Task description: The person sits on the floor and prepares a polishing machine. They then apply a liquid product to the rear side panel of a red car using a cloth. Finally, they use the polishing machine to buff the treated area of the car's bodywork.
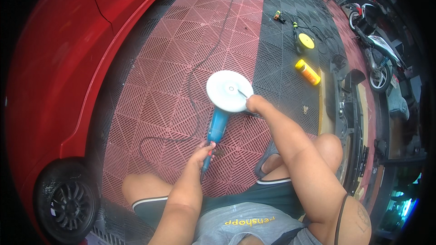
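Note:
In front of me a blue electric polisher point(217, 126) lies with its round white foam pad point(220, 93) facing up. My left hand point(203, 152) is wrapped round the polisher's rear handle, by its red switch. In my closed right hand point(256, 104) at the pad's right edge is a thin metal tool point(243, 93), its tip pointing toward the hub in the pad's centre. Whether the tip touches the pad I cannot tell. My fist hides the tool's handle.
A dark power cord point(196, 66) snakes over the red and black floor tiles. A red car point(63, 59) stands on the left. To the right lie a second polisher with a yellow pad point(306, 41), a yellow bottle point(308, 72) and a black car part point(341, 113); motorcycles point(380, 59) stand beyond.

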